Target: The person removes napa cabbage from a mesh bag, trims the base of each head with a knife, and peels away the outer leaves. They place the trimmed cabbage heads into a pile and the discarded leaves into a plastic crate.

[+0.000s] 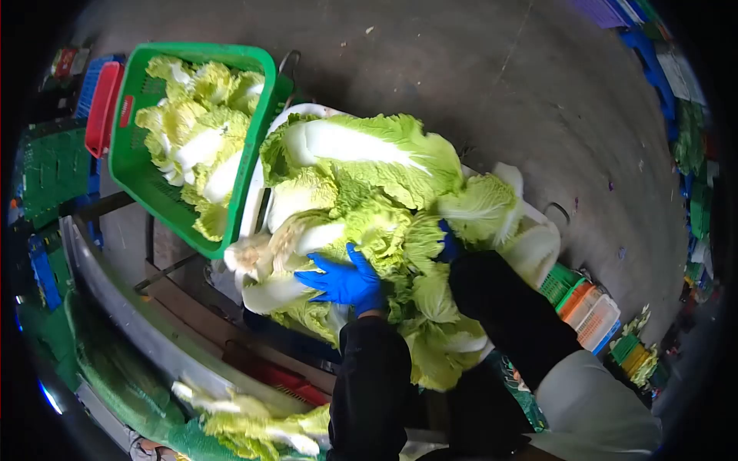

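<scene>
My left hand (346, 283) wears a blue glove and lies with its fingers spread against a pile of napa cabbage leaves (378, 230). Nothing is gripped in it. Only a bit of blue glove shows of my right hand (449, 244), pushed among the leaves on the right side of the pile; its fingers are hidden. A large leaf with a broad white rib (350, 144) lies across the far side. Close to my left hand is the pale, brownish cut base of a cabbage (250, 255). The heap covers most of a white container (550, 223).
A green plastic basket (257, 61) holding yellow-green cabbage leaves (207, 138) stands at the left. A metal rail (146, 311) curves below it. More leaves (254, 422) lie at the bottom. Stacked crates (588, 315) stand on the right, beside the concrete floor (569, 115).
</scene>
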Available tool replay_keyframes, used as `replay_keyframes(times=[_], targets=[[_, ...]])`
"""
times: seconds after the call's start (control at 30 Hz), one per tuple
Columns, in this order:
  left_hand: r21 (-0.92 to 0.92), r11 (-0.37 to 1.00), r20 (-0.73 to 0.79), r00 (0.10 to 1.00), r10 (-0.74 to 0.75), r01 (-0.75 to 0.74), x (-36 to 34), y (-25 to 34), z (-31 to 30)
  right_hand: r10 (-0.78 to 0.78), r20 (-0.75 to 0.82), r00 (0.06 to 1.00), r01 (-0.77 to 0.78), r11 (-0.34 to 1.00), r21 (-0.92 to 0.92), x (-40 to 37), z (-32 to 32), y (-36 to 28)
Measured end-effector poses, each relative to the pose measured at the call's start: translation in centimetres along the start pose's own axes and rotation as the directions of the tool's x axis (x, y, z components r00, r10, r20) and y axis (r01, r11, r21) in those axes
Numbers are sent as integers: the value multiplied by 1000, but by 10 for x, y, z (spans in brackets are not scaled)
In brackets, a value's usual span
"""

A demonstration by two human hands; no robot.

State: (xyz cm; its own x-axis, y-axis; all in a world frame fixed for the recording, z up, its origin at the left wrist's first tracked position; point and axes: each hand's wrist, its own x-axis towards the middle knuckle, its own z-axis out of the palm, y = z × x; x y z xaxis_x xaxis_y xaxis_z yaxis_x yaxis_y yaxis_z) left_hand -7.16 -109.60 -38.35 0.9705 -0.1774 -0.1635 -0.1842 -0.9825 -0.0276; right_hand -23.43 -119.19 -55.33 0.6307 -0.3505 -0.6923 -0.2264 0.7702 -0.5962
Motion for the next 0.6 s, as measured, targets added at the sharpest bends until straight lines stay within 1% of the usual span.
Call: replay_keyframes(times=[0.03,0.07,0.1,0.17,0.2,0.23,0.3,0.33,0.37,0.4,0.43,0.47,0.5,0.53,0.57,0.6], targets=[[-115,993,-57,998,31,-38,6,2,18,-34,49,998,41,989,-141,2,0,-15],[-229,970,-124,991,55,-83,11,4,33,-39,86,995,57,976,-210,10,-3,-23],[-224,972,-118,992,47,-73,17,7,45,-41,115,993,69,965,-252,16,-7,-28],[-282,956,-36,997,74,-82,22,8,46,-55,142,988,96,949,-301,20,-10,-36],[-197,973,-61,992,110,-121,24,3,50,-77,155,985,125,937,-327,21,-9,-41],[-213,969,-93,990,109,-127,22,3,55,-116,168,979,171,916,-363,20,-6,-45],[-151,985,-121,991,61,-79,22,4,48,-200,212,957,272,872,-406,18,2,-57],[-147,989,51,998,21,-14,23,6,27,-228,232,946,308,853,-422,17,7,-65],[-160,987,72,997,-17,28,20,10,9,-257,253,933,347,828,-440,14,10,-72],[-125,992,101,995,5,8,19,9,-4,-263,285,922,368,825,-429,8,16,-82],[-85,996,137,990,22,-11,16,8,-24,-313,145,938,318,618,-720,1,24,-93],[-130,991,203,979,19,8,13,6,-43,-406,27,914,182,350,-919,-7,36,-97],[-181,983,269,963,20,30,9,9,-72,-519,90,850,328,387,-862,-58,61,-143],[-299,953,226,974,21,49,-1,12,-97,-636,47,770,417,447,-792,-54,55,-130],[-411,910,184,983,17,61,-13,13,-118,-578,60,814,266,279,-923,-48,44,-129],[-487,873,80,993,84,-35,-26,12,-131,-415,-126,901,173,610,-774,-107,76,-167]])
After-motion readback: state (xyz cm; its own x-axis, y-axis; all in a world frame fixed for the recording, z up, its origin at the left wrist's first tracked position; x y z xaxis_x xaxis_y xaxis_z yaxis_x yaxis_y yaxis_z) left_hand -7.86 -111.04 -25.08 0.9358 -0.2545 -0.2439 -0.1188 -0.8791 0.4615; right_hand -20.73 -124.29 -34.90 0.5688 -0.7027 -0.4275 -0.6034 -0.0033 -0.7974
